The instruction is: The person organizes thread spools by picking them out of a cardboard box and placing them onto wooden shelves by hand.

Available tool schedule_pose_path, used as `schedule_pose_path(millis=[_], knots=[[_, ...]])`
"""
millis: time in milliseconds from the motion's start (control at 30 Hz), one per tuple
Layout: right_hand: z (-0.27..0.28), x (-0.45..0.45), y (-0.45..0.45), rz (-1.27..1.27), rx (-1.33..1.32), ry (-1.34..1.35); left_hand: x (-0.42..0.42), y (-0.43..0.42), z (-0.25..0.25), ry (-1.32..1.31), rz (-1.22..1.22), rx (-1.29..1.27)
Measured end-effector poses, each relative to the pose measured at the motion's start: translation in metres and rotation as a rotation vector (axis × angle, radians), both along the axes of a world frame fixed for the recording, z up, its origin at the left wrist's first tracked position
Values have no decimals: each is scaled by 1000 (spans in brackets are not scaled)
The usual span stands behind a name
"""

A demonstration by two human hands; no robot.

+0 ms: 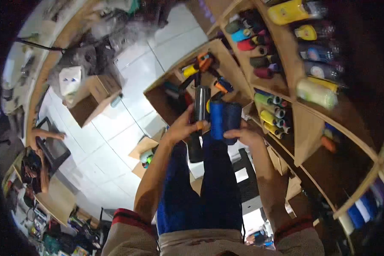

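Note:
My left hand [184, 128] is closed around a glossy black thread spool [202, 104], its thumb across the near side. Another black spool-like piece [195, 149] hangs just below that hand; whether the fingers hold it too is unclear. My right hand [246, 137] grips a dark navy thread spool [231, 117] from the right. Pressed against it on the left is a bright blue thread spool [216, 120]. Both hands are close together over my legs, in front of an open cardboard box [164, 106] with several loose spools, among them an orange one [205, 62] and a yellow one [190, 70].
Wooden shelves [303, 136] on the right hold several coloured thread spools, including a large yellow one [286, 12]. White floor tiles [111, 126] lie to the left with another open cardboard box [91, 100]. At far left, another person's arm [42, 170] is visible.

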State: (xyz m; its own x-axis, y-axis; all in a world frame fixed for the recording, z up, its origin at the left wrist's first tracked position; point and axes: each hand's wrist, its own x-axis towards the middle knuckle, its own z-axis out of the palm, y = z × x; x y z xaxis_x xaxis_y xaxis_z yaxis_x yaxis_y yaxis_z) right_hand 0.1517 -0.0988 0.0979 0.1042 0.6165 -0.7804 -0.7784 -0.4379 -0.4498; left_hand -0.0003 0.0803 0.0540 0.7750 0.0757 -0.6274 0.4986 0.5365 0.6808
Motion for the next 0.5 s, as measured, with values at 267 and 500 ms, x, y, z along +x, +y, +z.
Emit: schedule_pose_path(millis=[267,500], knots=[[136,-22,-13,-240,202,27,-2,3,136,-26,90,-37],[263,-41,0,27,86,-227,-2,-1,236,-67,-142,-219]])
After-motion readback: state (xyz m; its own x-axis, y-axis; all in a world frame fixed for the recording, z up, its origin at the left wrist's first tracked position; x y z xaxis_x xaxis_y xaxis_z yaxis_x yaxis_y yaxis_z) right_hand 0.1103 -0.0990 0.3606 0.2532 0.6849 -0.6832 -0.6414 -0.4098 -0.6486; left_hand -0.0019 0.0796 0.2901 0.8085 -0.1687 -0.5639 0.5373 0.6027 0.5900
